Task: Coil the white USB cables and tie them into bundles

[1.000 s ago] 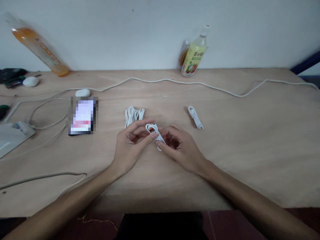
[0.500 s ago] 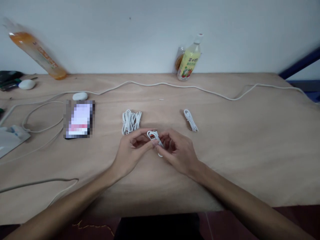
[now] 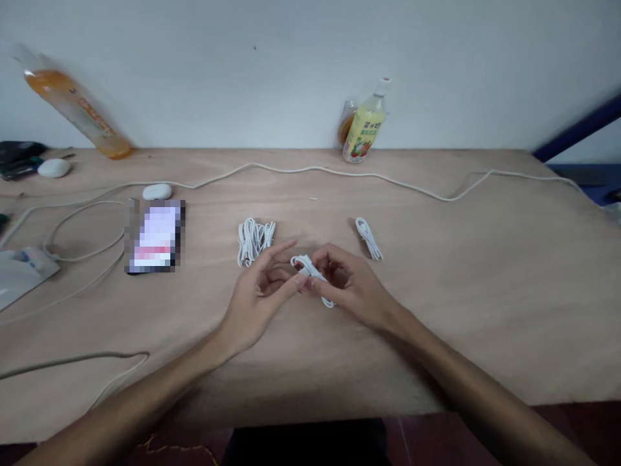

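A folded white cable (image 3: 317, 278) is held between both hands above the wooden table. My left hand (image 3: 259, 294) pinches it near its upper left part with the thumb, the index finger raised. On the other side my right hand (image 3: 356, 285) grips the same cable between thumb and fingers; some of those fingertips are hidden. Just behind my left hand lies a group of white coiled cables (image 3: 255, 241). Another folded white cable (image 3: 369, 238) rests on the table behind my right hand.
A phone (image 3: 156, 234) and a white case (image 3: 157, 191) lie left. An orange drink bottle (image 3: 80, 113) and a yellow-labelled bottle (image 3: 365, 128) lean by the wall. One long white cord (image 3: 310, 169) crosses the table (image 3: 485, 272) behind the hands.
The held cable has turned and shifted slightly right, so more of its lower end shows. My left index finger has lifted away from it. The view has tilted slightly.
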Demonstrator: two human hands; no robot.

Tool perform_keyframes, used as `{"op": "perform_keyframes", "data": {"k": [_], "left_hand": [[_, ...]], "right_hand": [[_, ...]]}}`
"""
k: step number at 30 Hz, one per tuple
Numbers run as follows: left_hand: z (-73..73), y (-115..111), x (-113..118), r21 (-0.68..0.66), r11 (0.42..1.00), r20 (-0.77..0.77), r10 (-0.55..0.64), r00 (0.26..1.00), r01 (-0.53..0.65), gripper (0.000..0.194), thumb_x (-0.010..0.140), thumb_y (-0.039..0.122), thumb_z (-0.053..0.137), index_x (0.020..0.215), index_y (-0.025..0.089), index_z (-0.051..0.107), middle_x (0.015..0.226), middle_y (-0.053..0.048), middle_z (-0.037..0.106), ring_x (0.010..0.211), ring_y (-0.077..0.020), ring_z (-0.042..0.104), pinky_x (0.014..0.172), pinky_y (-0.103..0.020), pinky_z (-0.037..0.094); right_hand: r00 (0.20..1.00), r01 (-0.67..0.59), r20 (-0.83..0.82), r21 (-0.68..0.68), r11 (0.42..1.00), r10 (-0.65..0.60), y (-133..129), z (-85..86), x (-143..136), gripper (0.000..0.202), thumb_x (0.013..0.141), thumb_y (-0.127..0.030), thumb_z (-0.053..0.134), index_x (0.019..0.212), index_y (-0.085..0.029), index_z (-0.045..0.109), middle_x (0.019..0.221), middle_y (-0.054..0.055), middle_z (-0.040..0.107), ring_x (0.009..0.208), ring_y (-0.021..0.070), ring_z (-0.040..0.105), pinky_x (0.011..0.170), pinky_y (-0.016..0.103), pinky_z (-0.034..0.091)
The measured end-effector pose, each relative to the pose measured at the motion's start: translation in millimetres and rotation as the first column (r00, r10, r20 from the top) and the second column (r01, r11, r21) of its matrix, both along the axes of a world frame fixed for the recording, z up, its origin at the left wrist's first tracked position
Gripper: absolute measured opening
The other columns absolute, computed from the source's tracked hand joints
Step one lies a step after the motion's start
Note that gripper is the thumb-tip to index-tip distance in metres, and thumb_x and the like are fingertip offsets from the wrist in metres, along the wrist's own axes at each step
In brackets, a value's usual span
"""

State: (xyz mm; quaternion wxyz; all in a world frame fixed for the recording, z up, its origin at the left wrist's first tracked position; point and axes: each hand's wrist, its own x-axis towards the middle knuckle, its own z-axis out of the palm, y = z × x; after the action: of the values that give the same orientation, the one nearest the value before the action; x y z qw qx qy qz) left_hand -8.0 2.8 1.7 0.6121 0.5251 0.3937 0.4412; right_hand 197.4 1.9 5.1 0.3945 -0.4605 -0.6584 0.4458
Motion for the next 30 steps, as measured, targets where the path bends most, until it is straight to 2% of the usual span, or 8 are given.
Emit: {"op": "perform_keyframes", "data": {"k": [3, 6, 10, 14, 19, 23, 26, 30], "left_hand": [[2.8, 2, -1, 0.017, 1.0, -0.031, -0.007, 0.999, 0.007, 0.033, 0.095, 0.034, 0.085, 0.123, 0.018, 0.078, 0.093, -0.005, 0.085, 0.081, -0.0197, 0.082, 0.081, -0.032, 0.068], [3.9, 4, -2, -0.016, 1.0, -0.043, 0.002, 0.999, -0.003, 0.022, 0.094, 0.033, 0.086, 0.107, 0.017, 0.079, 0.081, -0.004, 0.084, 0.073, -0.0184, 0.08, 0.073, -0.03, 0.066], [3.4, 6, -1, -0.132, 0.991, -0.006, -0.015, 1.0, 0.014, 0.026, 0.089, 0.036, 0.091, 0.098, 0.018, 0.076, 0.082, -0.004, 0.083, 0.07, -0.0193, 0.08, 0.069, -0.031, 0.067], [3.3, 5, 1, -0.267, 0.95, 0.147, -0.127, 0.981, 0.163, 0.03, 0.09, 0.041, 0.09, 0.103, 0.018, 0.075, 0.09, -0.007, 0.085, 0.069, -0.0214, 0.083, 0.065, -0.031, 0.067], [3.6, 3, 0, -0.317, 0.894, 0.324, -0.214, 0.921, 0.319, 0.028, 0.096, 0.041, 0.086, 0.109, 0.019, 0.074, 0.098, -0.01, 0.087, 0.073, -0.0212, 0.084, 0.071, -0.032, 0.067], [0.8, 1, -1, -0.335, 0.862, 0.344, -0.265, 0.901, 0.381, 0.032, 0.098, 0.045, 0.084, 0.114, 0.019, 0.074, 0.103, -0.012, 0.088, 0.081, -0.0241, 0.086, 0.079, -0.035, 0.067], [-2.6, -1, -2, -0.357, 0.848, 0.332, -0.278, 0.902, 0.392, 0.032, 0.099, 0.044, 0.083, 0.117, 0.019, 0.074, 0.107, -0.012, 0.088, 0.088, -0.0249, 0.087, 0.086, -0.038, 0.067], [-3.8, -1, -3, -0.371, 0.846, 0.308, -0.276, 0.91, 0.382, 0.031, 0.099, 0.041, 0.082, 0.119, 0.019, 0.073, 0.1, -0.012, 0.088, 0.087, -0.0235, 0.085, 0.085, -0.037, 0.066]], "right_hand": [[0.994, -0.087, -0.066, -0.031, 0.996, 0.085, -1, 2.0, -1, 0.012, 0.096, -0.035, 0.073, 0.097, -0.024, 0.068, 0.092, 0.0, 0.069, 0.079, 0.0164, 0.059, 0.071, 0.031, 0.047], [0.989, 0.03, -0.145, -0.036, 0.999, -0.035, 1, -2.3, 0, 0.023, 0.09, -0.037, 0.08, 0.105, -0.024, 0.068, 0.092, -0.001, 0.067, 0.079, 0.0164, 0.061, 0.071, 0.031, 0.049], [0.944, 0.139, -0.277, -0.153, 0.978, -0.177, 5, -7.9, 2, 0.046, 0.077, -0.036, 0.092, 0.116, -0.026, 0.068, 0.09, -0.002, 0.068, 0.076, 0.0156, 0.063, 0.066, 0.029, 0.051], [0.881, 0.075, -0.433, -0.273, 0.959, -0.193, 6, -6.7, 1, 0.055, 0.071, -0.037, 0.097, 0.12, -0.027, 0.073, 0.094, -0.001, 0.073, 0.072, 0.0148, 0.065, 0.06, 0.028, 0.052], [0.895, -0.012, -0.427, -0.317, 0.948, -0.131, 5, -8.3, -3, 0.039, 0.082, -0.049, 0.091, 0.11, -0.024, 0.08, 0.084, 0.0, 0.073, 0.064, 0.0128, 0.059, 0.052, 0.025, 0.046], [0.896, 0.003, -0.417, -0.334, 0.943, -0.151, 4, -8.9, -4, 0.036, 0.083, -0.05, 0.088, 0.108, -0.024, 0.08, 0.081, -0.002, 0.07, 0.057, 0.0101, 0.05, 0.047, 0.024, 0.038], [0.923, 0.168, -0.298, -0.262, 0.95, -0.245, 5, -6.3, 0, 0.031, 0.084, -0.045, 0.085, 0.105, -0.023, 0.08, 0.08, -0.001, 0.07, 0.059, 0.0121, 0.052, 0.05, 0.027, 0.043], [0.889, 0.443, 0.076, 0.103, 0.891, -0.451, 10, -7.2, 11, 0.018, 0.088, -0.037, 0.077, 0.099, -0.023, 0.08, 0.08, 0.002, 0.072, 0.066, 0.0184, 0.06, 0.064, 0.035, 0.05]]}}
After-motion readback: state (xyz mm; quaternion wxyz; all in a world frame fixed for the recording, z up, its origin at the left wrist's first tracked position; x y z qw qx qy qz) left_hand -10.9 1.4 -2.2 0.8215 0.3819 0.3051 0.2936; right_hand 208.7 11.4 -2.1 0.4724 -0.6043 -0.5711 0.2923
